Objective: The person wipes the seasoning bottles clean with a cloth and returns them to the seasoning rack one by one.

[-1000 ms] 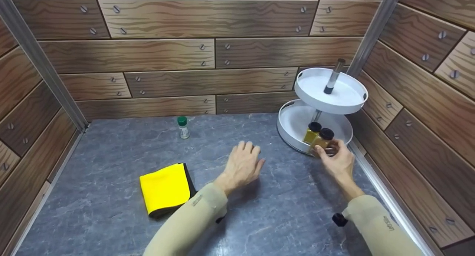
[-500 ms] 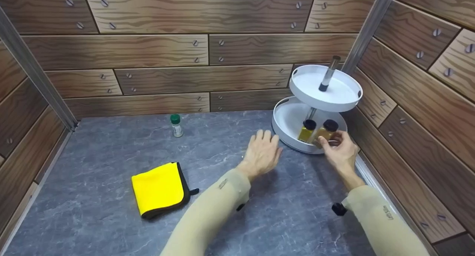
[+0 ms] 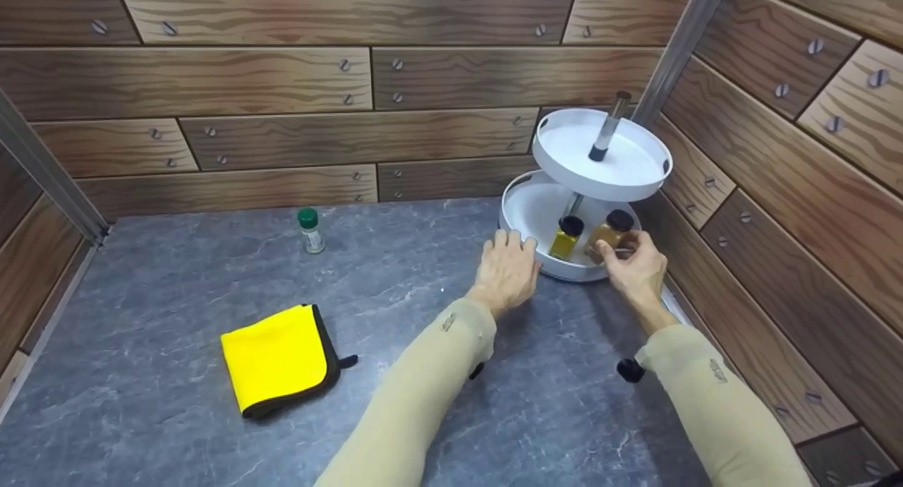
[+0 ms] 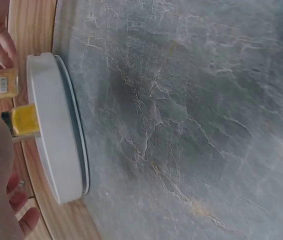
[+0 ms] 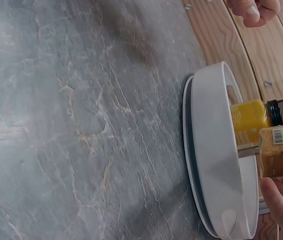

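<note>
My right hand (image 3: 638, 272) grips a square spice jar (image 3: 608, 234) with tan-brown powder and a black lid. The jar hangs over the front right of the lower tray (image 3: 523, 199) of a white two-tier stand; in the right wrist view this spice jar (image 5: 281, 150) has its base just above the rim. Beside it, a jar of yellow spice (image 3: 564, 243), also black-lidded, stands inside that tray. Near the tray's front left rim is my left hand (image 3: 506, 272), palm down, fingers loosely bent and holding nothing. In the left wrist view those left fingers (image 4: 29, 220) hang apart from the rim.
The stand's upper tray (image 3: 571, 152) overhangs the back of the lower one, around a central post (image 3: 609, 128). A green-capped shaker bottle (image 3: 311, 234) stands at the back left. A folded yellow cloth (image 3: 279, 360) lies front left. Wood-patterned walls (image 3: 762, 282) enclose the table.
The right hand has brought the brown spice jar farther in over the lower tray, apart from the yellow one. My left hand has moved right, up to the tray's rim. The head view has shifted.
</note>
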Tool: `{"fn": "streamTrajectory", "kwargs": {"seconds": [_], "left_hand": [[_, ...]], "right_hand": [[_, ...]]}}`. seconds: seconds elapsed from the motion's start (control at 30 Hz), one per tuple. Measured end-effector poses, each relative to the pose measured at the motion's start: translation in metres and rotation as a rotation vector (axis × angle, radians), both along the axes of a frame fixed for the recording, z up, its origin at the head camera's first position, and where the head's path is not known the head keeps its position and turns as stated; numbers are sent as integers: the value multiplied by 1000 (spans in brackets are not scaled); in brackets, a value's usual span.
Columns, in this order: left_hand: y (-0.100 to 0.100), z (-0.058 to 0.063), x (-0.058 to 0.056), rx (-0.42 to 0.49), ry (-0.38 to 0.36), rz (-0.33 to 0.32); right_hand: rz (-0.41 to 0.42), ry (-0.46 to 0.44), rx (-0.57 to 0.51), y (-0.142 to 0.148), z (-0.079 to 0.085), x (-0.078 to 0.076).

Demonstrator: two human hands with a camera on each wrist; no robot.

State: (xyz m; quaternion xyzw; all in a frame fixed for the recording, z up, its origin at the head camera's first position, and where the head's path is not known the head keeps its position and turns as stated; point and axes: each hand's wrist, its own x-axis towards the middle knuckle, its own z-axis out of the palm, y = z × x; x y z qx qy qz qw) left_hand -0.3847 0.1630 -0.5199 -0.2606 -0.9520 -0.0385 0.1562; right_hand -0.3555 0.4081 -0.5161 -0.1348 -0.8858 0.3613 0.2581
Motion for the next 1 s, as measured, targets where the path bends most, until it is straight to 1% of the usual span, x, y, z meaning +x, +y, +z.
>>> {"fn": "streamTrajectory", "kwargs": {"seconds": [0.1, 0.17, 0.27, 0.33, 0.47, 0.63, 0.7, 0.87, 1.0], "left_hand": [[9, 2, -10, -17, 0, 16], [14, 1, -15, -24, -11, 12], [21, -2, -21, -22, -37, 4], [25, -6, -24, -11, -47, 15], [29, -14, -28, 10, -47, 52], [35, -22, -32, 10, -69, 57], [37, -25, -32, 1, -86, 64], [41, -28, -33, -16, -94, 79], [47, -32, -35, 9, -108, 84]], "right_hand": [[0, 2, -5, 4, 5, -6], [-10, 1, -5, 6, 5, -7], [-32, -4, 6, 8, 0, -9], [-36, -4, 22, 9, -6, -12], [-46, -8, 56, 9, -16, -17], [-63, -28, 49, 9, -22, -22], [-55, -46, 41, 9, -25, -25], [-39, -119, 39, 8, -32, -31], [-54, -140, 41, 8, -39, -34]]}}
